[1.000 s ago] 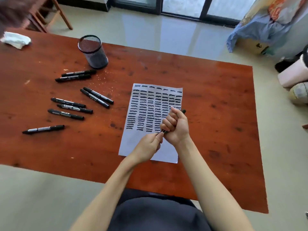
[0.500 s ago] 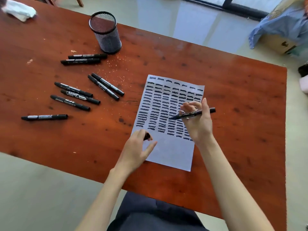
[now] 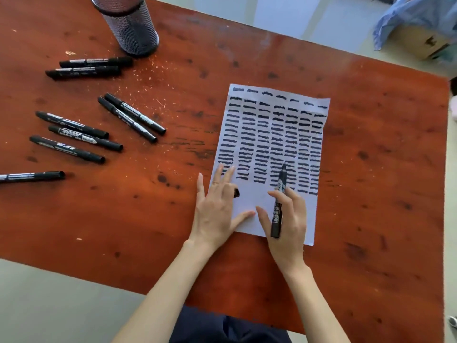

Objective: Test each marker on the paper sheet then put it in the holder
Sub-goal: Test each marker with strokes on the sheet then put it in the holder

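Observation:
A white paper sheet covered in rows of black strokes lies on the red-brown table. My right hand grips an uncapped black marker, its tip touching the sheet among the lower strokes. My left hand presses on the sheet's left edge with fingers spread, and the marker cap is tucked under its curled index finger. The black mesh holder stands at the far left. Several capped black markers lie loose on the table to the left of the sheet.
More markers lie in groups: a pair by the holder, three side by side, one at the left edge. A cardboard box under blue cloth sits on the floor at top right. The table's near edge runs just below my wrists.
The cap came off the marker into my left hand, which then settled on the sheet's left edge. My right hand turned the marker tip-down onto the paper.

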Available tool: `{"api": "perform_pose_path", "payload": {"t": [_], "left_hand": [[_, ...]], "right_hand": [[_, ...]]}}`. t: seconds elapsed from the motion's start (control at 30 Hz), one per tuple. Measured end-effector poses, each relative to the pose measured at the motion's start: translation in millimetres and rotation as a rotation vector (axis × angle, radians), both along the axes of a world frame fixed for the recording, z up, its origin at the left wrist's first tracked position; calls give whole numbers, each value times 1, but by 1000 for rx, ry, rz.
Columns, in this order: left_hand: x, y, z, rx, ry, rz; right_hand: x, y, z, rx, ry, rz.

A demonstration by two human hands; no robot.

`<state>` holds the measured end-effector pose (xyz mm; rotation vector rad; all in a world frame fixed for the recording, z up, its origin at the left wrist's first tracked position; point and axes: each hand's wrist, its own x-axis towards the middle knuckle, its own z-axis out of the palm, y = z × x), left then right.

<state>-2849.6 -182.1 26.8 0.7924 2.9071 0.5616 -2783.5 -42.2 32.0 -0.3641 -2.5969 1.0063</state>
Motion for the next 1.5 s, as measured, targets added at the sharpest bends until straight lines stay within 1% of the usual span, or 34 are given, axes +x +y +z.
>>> {"api": "perform_pose_path", "payload": {"t": [0.1,0.17,0.23,0.3,0.37,0.43,0.47,0.53,0.6,0.67,0.7,0.73,0.77,0.83,0.97,1.03,1.13,1.3,1.5], "left_hand": [[-10,17,-1,64,35,31],[-12,17,1,134,74,38],[-12,9,4,190,113,19],[-13,-2,4,214,132,-18],[-16,-12,0,218,136,-69],[-17,-18,-5,193,127,-116],[-18,-20,-7,177,122,-131],[-18,-20,-8,161,130,-137],[-18,-19,-8,170,136,-125],[-19,-19,-7,178,142,-113],[-19,-19,-7,176,149,-107],[-19,-19,-8,174,159,-99],[-19,-18,-8,175,171,-89],[-19,-18,-8,186,193,-68],[-17,-17,-8,203,215,-37],[-17,-17,-8,191,228,-26],[-17,-16,-5,167,252,-2],[-13,-18,1,142,231,-14],[-11,-27,-3,175,153,-44]], "right_hand": [[-9,14,-7,226,-81,-2],[-16,22,-9,274,-97,42],[-21,28,-10,268,-93,88],[-25,35,-10,215,-89,135],[-29,40,-10,164,-94,160],[-34,43,-8,132,-40,145],[-37,42,-6,92,7,127],[-44,37,2,-58,113,101],[-54,27,9,-302,171,100],[-67,12,17,-651,149,130],[-73,5,17,-788,139,151],[-78,-1,17,-864,127,162],[-84,-6,16,-875,114,168],[-93,-15,14,-804,92,159],[-99,-22,7,-490,169,65],[-100,-24,5,-469,172,3],[-99,-24,-1,-443,166,-29],[-98,-23,-5,-405,129,67],[-99,-25,-5,-376,113,72]]}}
